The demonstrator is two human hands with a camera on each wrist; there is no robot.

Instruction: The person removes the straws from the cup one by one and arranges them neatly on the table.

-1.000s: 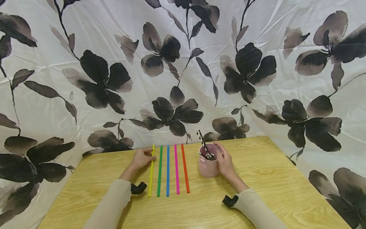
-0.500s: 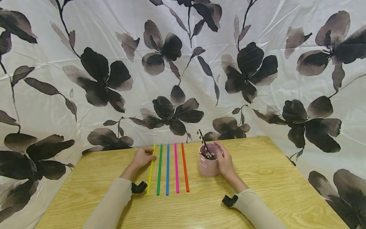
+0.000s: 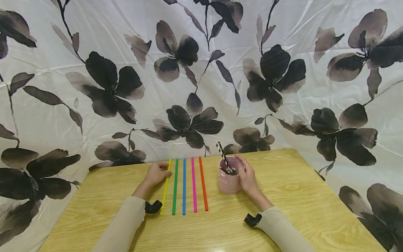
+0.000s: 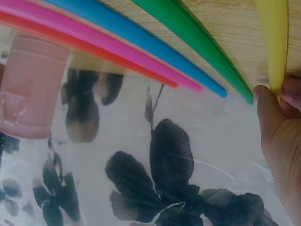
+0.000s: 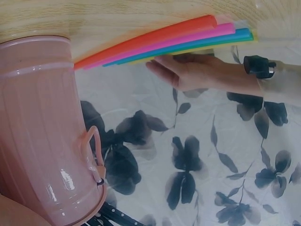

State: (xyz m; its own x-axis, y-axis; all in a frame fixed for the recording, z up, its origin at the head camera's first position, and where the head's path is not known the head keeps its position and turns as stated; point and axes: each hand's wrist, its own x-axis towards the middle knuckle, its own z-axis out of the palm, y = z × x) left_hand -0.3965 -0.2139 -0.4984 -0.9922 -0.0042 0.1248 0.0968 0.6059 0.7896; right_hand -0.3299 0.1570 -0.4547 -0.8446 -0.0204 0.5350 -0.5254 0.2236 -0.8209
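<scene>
My left hand (image 3: 156, 174) pinches a yellow straw (image 3: 165, 189) near its far end, with the thumb on one side and fingers on the other in the left wrist view. To its right lie a green straw (image 3: 175, 185), a blue straw (image 3: 184, 185), a pink straw (image 3: 193, 185) and a red straw (image 3: 203, 185), side by side and roughly parallel. My right hand (image 3: 247, 176) grips the right side of a small pink metal bucket (image 3: 229, 183) that stands upright. Black straws with white patterns (image 3: 223, 154) are in the bucket, one standing tall above the rim.
The wooden table (image 3: 283, 196) ends at the back against a white cloth with dark flowers (image 3: 201, 70). A black camera mount (image 3: 153, 207) sits at the left wrist and another black mount (image 3: 253, 220) at the right, both close above the table.
The near end of the yellow straw has swung slightly left, so it slants more away from the green one. Both hands have stayed nearly in place, and the bucket has not moved.
</scene>
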